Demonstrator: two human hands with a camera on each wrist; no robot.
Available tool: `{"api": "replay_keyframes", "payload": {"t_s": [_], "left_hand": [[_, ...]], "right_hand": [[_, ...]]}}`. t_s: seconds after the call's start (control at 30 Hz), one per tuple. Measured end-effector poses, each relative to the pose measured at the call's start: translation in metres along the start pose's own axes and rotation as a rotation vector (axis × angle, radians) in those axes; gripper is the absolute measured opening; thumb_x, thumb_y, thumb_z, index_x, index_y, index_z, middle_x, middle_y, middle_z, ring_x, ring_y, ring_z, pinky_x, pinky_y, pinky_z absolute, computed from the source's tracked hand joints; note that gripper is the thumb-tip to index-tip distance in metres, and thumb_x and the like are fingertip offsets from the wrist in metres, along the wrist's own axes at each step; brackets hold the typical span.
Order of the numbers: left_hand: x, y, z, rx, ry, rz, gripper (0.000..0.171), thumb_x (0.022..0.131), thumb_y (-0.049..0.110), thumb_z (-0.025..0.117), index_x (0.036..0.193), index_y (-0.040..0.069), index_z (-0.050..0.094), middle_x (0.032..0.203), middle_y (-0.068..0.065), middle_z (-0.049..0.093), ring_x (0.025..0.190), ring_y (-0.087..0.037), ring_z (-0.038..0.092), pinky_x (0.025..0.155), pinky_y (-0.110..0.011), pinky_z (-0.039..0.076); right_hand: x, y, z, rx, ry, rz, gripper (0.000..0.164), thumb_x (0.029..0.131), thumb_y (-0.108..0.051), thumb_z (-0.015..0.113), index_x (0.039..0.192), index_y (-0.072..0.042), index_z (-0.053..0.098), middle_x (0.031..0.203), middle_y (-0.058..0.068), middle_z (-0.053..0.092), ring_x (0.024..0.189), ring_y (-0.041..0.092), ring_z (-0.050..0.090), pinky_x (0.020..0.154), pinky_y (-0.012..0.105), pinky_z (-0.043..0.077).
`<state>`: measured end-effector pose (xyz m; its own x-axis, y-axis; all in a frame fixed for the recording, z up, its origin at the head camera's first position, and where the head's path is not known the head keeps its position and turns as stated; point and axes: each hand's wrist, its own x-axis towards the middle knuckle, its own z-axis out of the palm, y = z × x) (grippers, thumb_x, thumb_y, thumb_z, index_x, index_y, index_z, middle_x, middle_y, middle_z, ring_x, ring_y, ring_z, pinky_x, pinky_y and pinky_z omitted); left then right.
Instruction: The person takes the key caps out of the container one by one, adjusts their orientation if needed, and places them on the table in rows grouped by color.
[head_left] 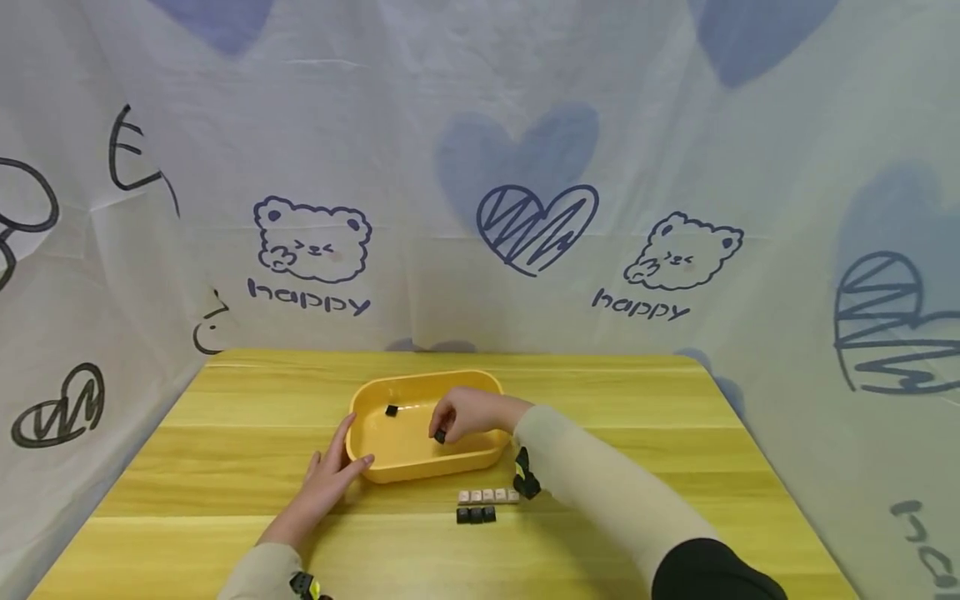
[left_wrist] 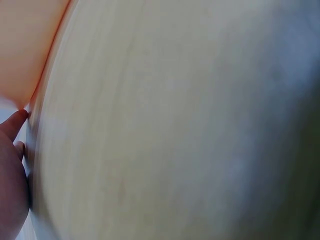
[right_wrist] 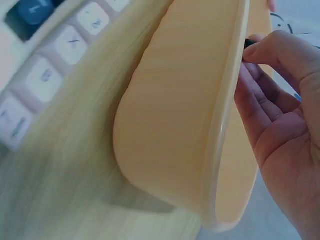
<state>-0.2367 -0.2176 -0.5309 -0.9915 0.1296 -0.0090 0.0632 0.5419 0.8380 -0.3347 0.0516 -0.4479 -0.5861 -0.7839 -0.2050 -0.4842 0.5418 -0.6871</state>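
A yellow plastic tray (head_left: 427, 472) with rounded corners sits on the table. My right hand (head_left: 474, 412) reaches inside it and pinches a small black keycap (head_left: 440, 436) between thumb and fingers. In the right wrist view the same keycap (right_wrist: 248, 44) shows only as a dark bit at the fingertips, beside the tray's rim. Another black keycap (head_left: 392, 411) lies on the tray floor toward the back left. My left hand (head_left: 330, 477) rests at the tray's left front corner, thumb and fingers spread and touching the rim and side.
In front of the tray, a row of several white keycaps (head_left: 488, 496) lies on the wooden table (head_left: 637, 400). Three black keycaps (head_left: 476, 515) line up just nearer to me. A white cloth (head_left: 420, 275) with printed hearts and bears hangs behind and at both sides.
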Motion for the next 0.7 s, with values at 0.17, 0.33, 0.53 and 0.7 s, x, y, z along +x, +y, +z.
{"api": "replay_keyframes", "payload": {"t_s": [0.17, 0.33, 0.53, 0.7], "left_hand": [[0.0, 0.001, -0.001, -0.002, 0.001, 0.002, 0.082, 0.097, 0.038, 0.056, 0.158, 0.018, 0.005, 0.157, -0.026, 0.016, 0.139, -0.05, 0.019, 0.11, -0.063, -0.011], [0.0, 0.002, -0.003, -0.007, -0.003, 0.002, 0.082, 0.098, 0.038, 0.056, 0.158, 0.018, 0.004, 0.156, -0.027, 0.015, 0.139, -0.051, 0.018, 0.11, -0.063, -0.012], [0.001, 0.003, -0.003, 0.001, -0.013, 0.005, 0.082, 0.098, 0.039, 0.055, 0.158, 0.019, 0.003, 0.157, -0.027, 0.013, 0.139, -0.05, 0.019, 0.11, -0.062, -0.012], [0.001, 0.003, -0.001, 0.004, -0.018, 0.0, 0.082, 0.098, 0.039, 0.054, 0.158, 0.018, 0.002, 0.157, -0.026, 0.014, 0.14, -0.049, 0.019, 0.11, -0.063, -0.012]], "right_hand": [[-0.018, 0.001, -0.004, 0.077, 0.053, -0.021, 0.025, 0.083, 0.001, 0.069, 0.108, 0.001, 0.073, 0.091, -0.004, 0.07, 0.08, 0.011, 0.063, 0.072, 0.025, 0.053], [-0.033, 0.005, -0.005, 0.136, 0.12, -0.043, 0.025, 0.084, -0.002, 0.07, 0.109, 0.002, 0.072, 0.091, -0.003, 0.072, 0.081, 0.011, 0.066, 0.073, 0.025, 0.055], [-0.056, 0.001, 0.005, 0.138, 0.246, -0.103, 0.021, 0.086, -0.003, 0.071, 0.107, -0.002, 0.074, 0.094, -0.002, 0.071, 0.079, 0.01, 0.066, 0.072, 0.025, 0.055], [-0.075, -0.004, 0.018, 0.122, 0.322, -0.134, 0.02, 0.087, -0.003, 0.071, 0.107, -0.001, 0.074, 0.096, 0.001, 0.071, 0.08, 0.008, 0.065, 0.073, 0.023, 0.055]]}}
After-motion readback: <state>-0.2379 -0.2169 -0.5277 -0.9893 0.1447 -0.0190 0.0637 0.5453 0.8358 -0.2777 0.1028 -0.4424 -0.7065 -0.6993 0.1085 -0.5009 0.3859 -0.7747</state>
